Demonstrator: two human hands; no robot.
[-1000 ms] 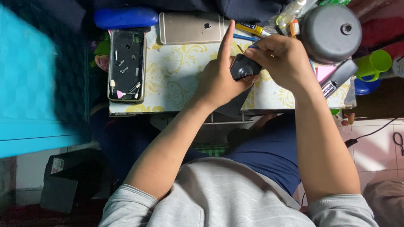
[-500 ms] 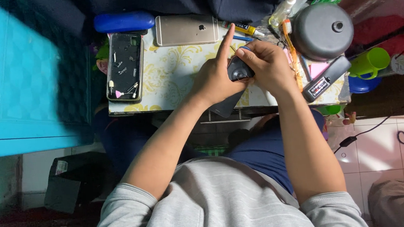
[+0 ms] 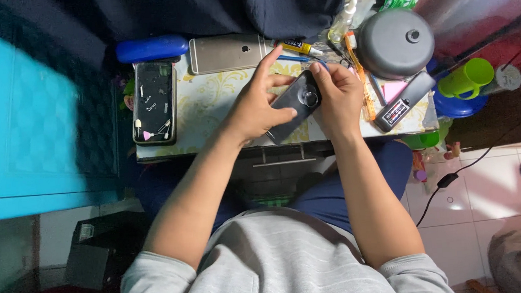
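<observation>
Here we see an opened phone lying at the table's left edge, a gold phone face down behind. Our left hand grips the dark phone over the table's front; our right hand pinches its round suction cup. A grey round lid sits right.

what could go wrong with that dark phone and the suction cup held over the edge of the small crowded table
The dark slim phone juts past the edge of the patterned table; if the left hand or right hand slips off the round suction cup, it may drop. An elbow could also knock the opened black phone.
</observation>
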